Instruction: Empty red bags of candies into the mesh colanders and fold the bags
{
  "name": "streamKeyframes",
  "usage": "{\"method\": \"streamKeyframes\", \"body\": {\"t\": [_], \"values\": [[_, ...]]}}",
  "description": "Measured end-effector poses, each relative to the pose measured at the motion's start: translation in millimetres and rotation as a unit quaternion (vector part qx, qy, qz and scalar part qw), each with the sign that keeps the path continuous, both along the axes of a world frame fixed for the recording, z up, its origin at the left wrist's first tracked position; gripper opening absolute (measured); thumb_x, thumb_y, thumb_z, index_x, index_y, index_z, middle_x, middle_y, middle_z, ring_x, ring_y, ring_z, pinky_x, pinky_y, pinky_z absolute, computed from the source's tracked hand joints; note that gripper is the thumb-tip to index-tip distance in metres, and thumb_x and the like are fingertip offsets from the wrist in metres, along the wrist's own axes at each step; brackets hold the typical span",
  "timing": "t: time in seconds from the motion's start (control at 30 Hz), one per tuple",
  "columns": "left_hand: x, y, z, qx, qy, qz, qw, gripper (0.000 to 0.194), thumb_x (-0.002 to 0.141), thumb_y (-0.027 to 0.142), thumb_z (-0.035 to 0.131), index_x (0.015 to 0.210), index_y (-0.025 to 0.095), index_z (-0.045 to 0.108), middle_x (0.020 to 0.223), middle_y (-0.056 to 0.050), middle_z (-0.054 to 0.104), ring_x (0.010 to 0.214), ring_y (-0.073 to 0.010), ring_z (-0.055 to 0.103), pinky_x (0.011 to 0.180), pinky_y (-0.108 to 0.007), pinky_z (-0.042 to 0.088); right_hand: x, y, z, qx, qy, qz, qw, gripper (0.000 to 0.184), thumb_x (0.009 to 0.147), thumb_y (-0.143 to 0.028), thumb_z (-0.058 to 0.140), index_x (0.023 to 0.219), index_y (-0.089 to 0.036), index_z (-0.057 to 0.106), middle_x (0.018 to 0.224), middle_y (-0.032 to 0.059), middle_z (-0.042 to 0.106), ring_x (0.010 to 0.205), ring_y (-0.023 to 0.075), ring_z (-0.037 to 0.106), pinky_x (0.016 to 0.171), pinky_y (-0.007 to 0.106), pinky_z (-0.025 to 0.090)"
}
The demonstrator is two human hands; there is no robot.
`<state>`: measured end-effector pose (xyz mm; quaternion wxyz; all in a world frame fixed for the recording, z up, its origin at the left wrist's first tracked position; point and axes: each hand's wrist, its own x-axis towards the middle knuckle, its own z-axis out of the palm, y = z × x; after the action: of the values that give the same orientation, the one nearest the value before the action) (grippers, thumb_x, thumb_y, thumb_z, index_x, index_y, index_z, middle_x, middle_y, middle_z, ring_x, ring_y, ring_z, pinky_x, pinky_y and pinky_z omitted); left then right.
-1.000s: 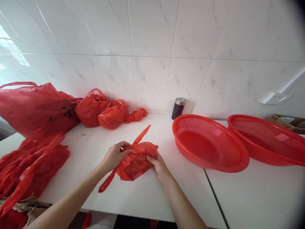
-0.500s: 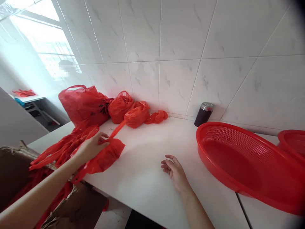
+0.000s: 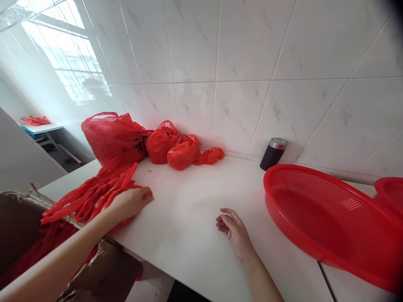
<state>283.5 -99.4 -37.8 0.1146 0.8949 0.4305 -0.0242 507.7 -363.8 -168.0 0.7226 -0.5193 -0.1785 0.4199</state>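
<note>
My left hand (image 3: 134, 202) reaches over a heap of loose red plastic bags (image 3: 94, 191) at the table's left edge. Its fingers are curled closed, and I cannot make out what is between them. Part of a red bag (image 3: 124, 223) shows beneath the wrist, mostly hidden by the hand and forearm. My right hand (image 3: 236, 235) hovers over the white table (image 3: 185, 235) near its middle. Loosely bent and apart, its fingers hold nothing.
Filled red bags (image 3: 115, 140) and smaller bundles (image 3: 184, 153) line the tiled wall. A dark tumbler (image 3: 272, 155) with a silver lid stands beside a large red mesh basket (image 3: 310, 222). At lower left, a torn cardboard box (image 3: 103, 272) holds more red plastic.
The red bag under my left hand has drawn back left, beneath the wrist, and its stretched handle no longer shows. My left hand has shifted slightly right and down. My right hand keeps its pose.
</note>
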Motion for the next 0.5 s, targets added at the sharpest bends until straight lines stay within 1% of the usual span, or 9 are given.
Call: {"method": "streamKeyframes", "body": {"t": [0.07,0.1,0.13,0.2,0.27,0.33,0.43,0.5], "values": [[5,-2,-15.6,-0.102,0.042,-0.022,0.994,0.031,0.071,0.053,0.056,0.077,0.025,0.067,0.081,-0.005,0.073,0.074,-0.0255,0.066,0.065,-0.034,0.048,0,0,-1.2,0.006,-0.002,0.000,1.000,0.034,0.082,-0.044,0.066,0.107,-0.022,0.059,0.087,0.0029,0.066,0.082,0.0175,0.061,0.078,0.032,0.048],[5,-1,-22.8,-0.145,0.059,-0.021,0.987,0.032,0.069,0.054,0.058,0.073,0.023,0.066,0.074,-0.006,0.072,0.064,-0.0241,0.065,0.058,-0.034,0.049,-1,-1,-1.7,0.008,-0.003,0.000,1.000,0.034,0.082,-0.045,0.066,0.106,-0.022,0.060,0.087,0.0030,0.066,0.082,0.0176,0.061,0.078,0.032,0.048],[4,2,-29.0,-0.178,0.072,-0.012,0.981,0.033,0.067,0.055,0.059,0.071,0.022,0.064,0.068,-0.006,0.071,0.055,-0.0225,0.063,0.051,-0.033,0.048,-1,0,-2.1,0.010,-0.004,0.000,1.000,0.034,0.082,-0.045,0.067,0.105,-0.022,0.060,0.086,0.0032,0.066,0.081,0.0176,0.061,0.077,0.032,0.048],[1,7,-37.1,-0.212,0.081,0.008,0.974,0.035,0.064,0.056,0.059,0.069,0.021,0.061,0.062,-0.008,0.069,0.044,-0.0204,0.057,0.043,-0.033,0.045,-1,1,-2.5,0.011,-0.004,-0.001,1.000,0.034,0.081,-0.046,0.067,0.104,-0.021,0.061,0.085,0.0036,0.066,0.080,0.0176,0.061,0.076,0.032,0.047],[2,9,-39.2,-0.231,0.072,0.009,0.970,0.035,0.064,0.057,0.058,0.068,0.022,0.059,0.062,-0.010,0.069,0.044,-0.0213,0.057,0.041,-0.032,0.044,-1,3,-2.5,0.014,-0.001,-0.003,1.000,0.034,0.080,-0.046,0.068,0.102,-0.021,0.061,0.083,0.0035,0.066,0.077,0.0171,0.061,0.074,0.032,0.047],[11,6,-36.9,-0.256,0.055,-0.017,0.965,0.035,0.065,0.057,0.056,0.070,0.023,0.061,0.070,-0.011,0.073,0.052,-0.0244,0.063,0.043,-0.031,0.045,-2,5,-2.0,0.017,-0.001,-0.001,1.000,0.034,0.079,-0.046,0.069,0.101,-0.021,0.061,0.082,0.0031,0.065,0.075,0.0163,0.061,0.072,0.030,0.047],[41,-5,-32.9,-0.272,0.031,-0.083,0.958,0.034,0.072,0.055,0.052,0.078,0.024,0.066,0.081,-0.009,0.075,0.065,-0.0250,0.069,0.047,-0.029,0.048,-2,6,0.4,0.020,-0.008,-0.001,1.000,0.033,0.080,-0.045,0.068,0.100,-0.020,0.061,0.081,0.0028,0.065,0.074,0.0156,0.061,0.071,0.030,0.047],[70,-12,-34.4,-0.243,0.008,-0.131,0.961,0.031,0.077,0.052,0.050,0.081,0.025,0.067,0.083,-0.007,0.074,0.068,-0.0238,0.069,0.053,-0.030,0.050,-3,6,2.5,0.023,-0.012,-0.003,1.000,0.032,0.081,-0.045,0.067,0.099,-0.019,0.060,0.081,0.0027,0.065,0.074,0.0156,0.061,0.071,0.030,0.047]]}}
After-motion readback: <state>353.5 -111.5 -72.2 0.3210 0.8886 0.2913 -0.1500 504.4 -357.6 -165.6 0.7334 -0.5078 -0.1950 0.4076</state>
